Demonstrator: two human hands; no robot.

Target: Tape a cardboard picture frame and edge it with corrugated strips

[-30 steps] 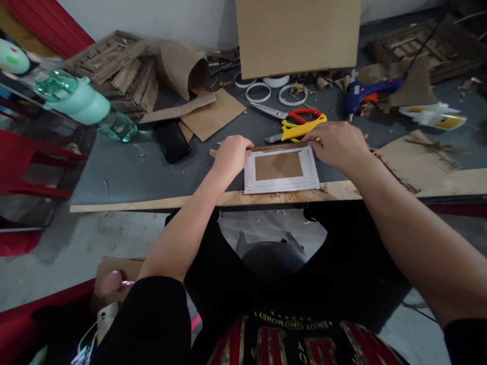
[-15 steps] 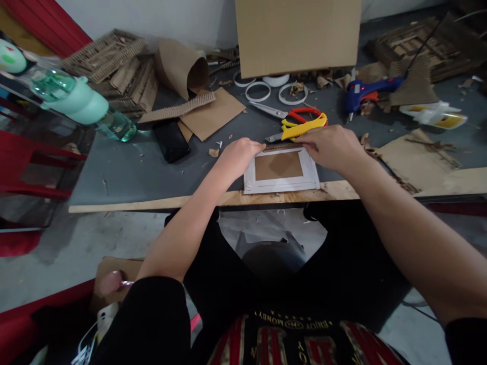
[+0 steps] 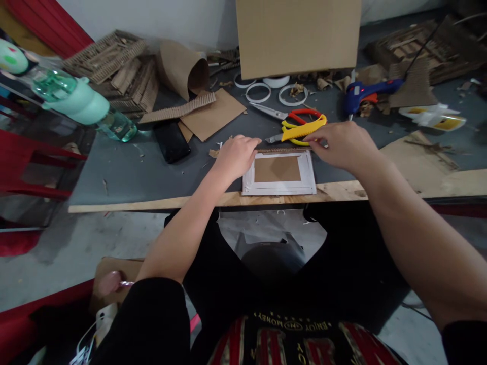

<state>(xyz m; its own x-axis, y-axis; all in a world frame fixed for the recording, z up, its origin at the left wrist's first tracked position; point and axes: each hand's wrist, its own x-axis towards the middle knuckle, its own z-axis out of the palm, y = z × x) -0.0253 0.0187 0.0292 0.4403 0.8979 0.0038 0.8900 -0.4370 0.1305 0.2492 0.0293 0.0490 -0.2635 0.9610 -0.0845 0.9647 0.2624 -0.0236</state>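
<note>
A small rectangular frame (image 3: 279, 188) with a white border and a brown cardboard middle lies flat at the table's front edge. Along its far side runs a thin corrugated cardboard strip (image 3: 283, 150). My left hand (image 3: 236, 158) is at the frame's far left corner, fingers bent together by the strip's left end; its thumb and any grip are hidden. Just past the far right corner, my right hand (image 3: 340, 146) has thumb and forefinger in a pinch; whatever they hold cannot be made out. A yellow utility knife (image 3: 302, 131) lies across scissors (image 3: 268, 110) beyond the frame, close to my right fingertips.
Behind are tape rolls (image 3: 257, 92) and an upright cardboard sheet (image 3: 299, 38). A blue glue gun (image 3: 371, 94) and a white glue bottle (image 3: 433, 115) lie right. At left are a phone (image 3: 171, 142), a water bottle (image 3: 85, 104) and stacked corrugated pieces (image 3: 133, 83).
The frame has shifted slightly left. My right hand has moved a little right, off the frame's far right corner. My left hand stays near the far left corner.
</note>
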